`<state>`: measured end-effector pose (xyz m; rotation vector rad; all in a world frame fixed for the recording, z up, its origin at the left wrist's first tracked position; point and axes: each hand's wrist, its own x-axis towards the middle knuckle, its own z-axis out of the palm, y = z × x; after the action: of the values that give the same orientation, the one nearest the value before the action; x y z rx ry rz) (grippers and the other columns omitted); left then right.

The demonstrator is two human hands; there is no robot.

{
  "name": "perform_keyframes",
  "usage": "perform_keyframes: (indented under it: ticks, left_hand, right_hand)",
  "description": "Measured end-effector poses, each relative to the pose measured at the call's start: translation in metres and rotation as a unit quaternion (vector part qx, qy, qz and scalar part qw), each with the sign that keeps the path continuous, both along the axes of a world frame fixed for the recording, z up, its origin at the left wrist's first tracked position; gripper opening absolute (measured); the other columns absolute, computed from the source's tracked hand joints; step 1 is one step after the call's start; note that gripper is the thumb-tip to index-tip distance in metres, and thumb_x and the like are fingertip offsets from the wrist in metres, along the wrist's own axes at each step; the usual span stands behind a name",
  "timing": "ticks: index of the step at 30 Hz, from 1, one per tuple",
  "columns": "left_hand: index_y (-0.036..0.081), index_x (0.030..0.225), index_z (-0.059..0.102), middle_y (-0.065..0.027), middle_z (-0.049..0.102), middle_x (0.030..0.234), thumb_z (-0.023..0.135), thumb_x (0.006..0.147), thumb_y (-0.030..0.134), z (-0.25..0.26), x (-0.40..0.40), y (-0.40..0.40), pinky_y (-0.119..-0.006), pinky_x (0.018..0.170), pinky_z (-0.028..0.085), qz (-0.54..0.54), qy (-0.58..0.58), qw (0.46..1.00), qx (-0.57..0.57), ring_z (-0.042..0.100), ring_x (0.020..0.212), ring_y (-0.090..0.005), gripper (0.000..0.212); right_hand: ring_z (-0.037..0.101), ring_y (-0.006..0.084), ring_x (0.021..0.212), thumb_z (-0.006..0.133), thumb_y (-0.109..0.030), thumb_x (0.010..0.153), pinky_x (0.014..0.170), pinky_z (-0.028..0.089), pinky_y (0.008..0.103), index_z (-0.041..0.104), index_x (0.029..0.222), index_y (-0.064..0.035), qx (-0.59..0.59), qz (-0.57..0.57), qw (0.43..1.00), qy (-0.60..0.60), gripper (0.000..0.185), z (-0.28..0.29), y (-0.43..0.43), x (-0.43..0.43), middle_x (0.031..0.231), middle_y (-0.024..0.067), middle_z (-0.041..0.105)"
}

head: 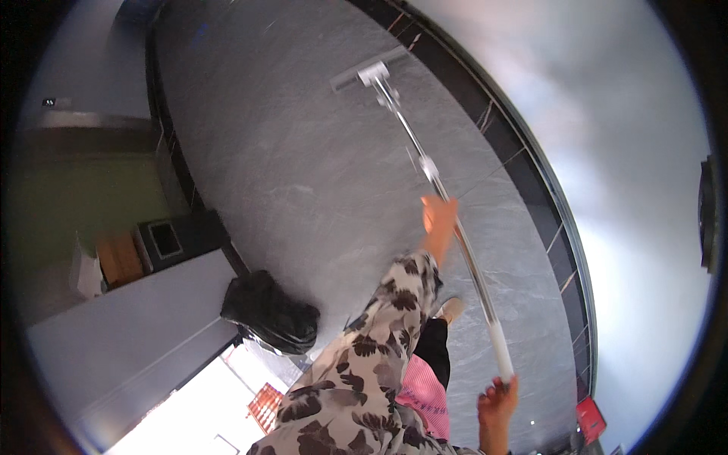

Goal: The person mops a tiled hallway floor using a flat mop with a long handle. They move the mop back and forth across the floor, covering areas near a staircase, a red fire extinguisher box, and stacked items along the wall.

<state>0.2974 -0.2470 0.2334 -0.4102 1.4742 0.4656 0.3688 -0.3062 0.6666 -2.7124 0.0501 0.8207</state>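
Observation:
A flat mop with a metal pole [479, 278] slants across the floor from lower right to upper middle. Its wide, thin mop head [347, 81] lies on the grey floor and looks blurred. My left hand [439, 219], at the end of a leaf-patterned sleeve [392, 301], grips the pole below a white collar [428, 168]. The white handle section [500, 350] ends at my right hand [498, 401], whose fingers wrap its tip. Below my arms show pink striped cloth [426, 392] and one light shoe [452, 309].
Dark skirting tiles [512, 145] run along the pale wall [620, 227] at right. A black bag-like bundle [270, 315] sits by the low partition [142, 301] at left. A red object [591, 420] stands at lower right. A bright opening [187, 409] lies at lower left.

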Motion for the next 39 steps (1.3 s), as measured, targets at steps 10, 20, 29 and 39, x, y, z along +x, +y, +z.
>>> perform_keyframes:
  ticks: [10, 20, 29, 39]
  left_hand:
    - [0.0, 0.072, 0.057, -0.012, 0.058, 0.058, 0.06, 0.08, 0.021, -0.013, 0.007, -0.14, -0.038, 0.04, 0.049, 0.208, 0.018, 0.975, -0.075, 0.06, 0.045, -0.0252, 0.022]
    - [-0.002, 0.073, 0.054, -0.0133, 0.061, 0.064, 0.063, 0.074, 0.014, 0.324, 0.278, -0.206, -0.04, 0.039, 0.052, 0.121, -0.329, 0.926, -0.142, 0.062, 0.051, -0.0257, 0.019]
    - [0.005, 0.088, 0.052, -0.0103, 0.061, 0.072, 0.062, 0.077, 0.035, 0.125, 0.109, -0.224, -0.041, 0.058, 0.049, 0.162, -0.025, 0.979, -0.121, 0.063, 0.067, -0.0254, 0.034]
    - [0.002, 0.067, 0.061, -0.0104, 0.058, 0.052, 0.058, 0.083, 0.031, -0.02, 0.005, -0.349, -0.035, 0.043, 0.05, 0.161, 0.059, 0.971, -0.165, 0.062, 0.046, -0.0235, 0.033]
  right_hand:
    - [0.052, 0.0179, 0.048, 0.06, -0.009, 0.083, 0.038, 0.038, 0.029, 0.044, 0.099, -0.0056, -0.312, 0.235, 0.888, 0.243, 0.023, -0.011, -0.032, 0.08, 0.067, 0.0145, 0.057]
    - [0.053, 0.0197, 0.042, 0.06, -0.006, 0.076, 0.039, 0.04, 0.0335, 0.047, 0.087, -0.0012, -0.681, 0.489, 0.532, -0.116, 0.018, 0.32, -0.034, 0.216, 0.057, 0.0115, 0.054]
    - [0.061, 0.0273, 0.057, 0.065, -0.019, 0.075, 0.051, 0.046, 0.0391, 0.054, 0.088, 0.0022, -0.552, 0.678, 0.485, 0.027, 0.027, 0.064, -0.048, 0.14, 0.065, 0.0169, 0.06]
    - [0.063, 0.0412, 0.066, 0.065, -0.026, 0.079, 0.056, 0.05, 0.0427, 0.047, 0.097, 0.0023, -0.505, 0.732, 0.399, 0.222, 0.038, -0.079, -0.086, 0.045, 0.071, 0.0227, 0.062]
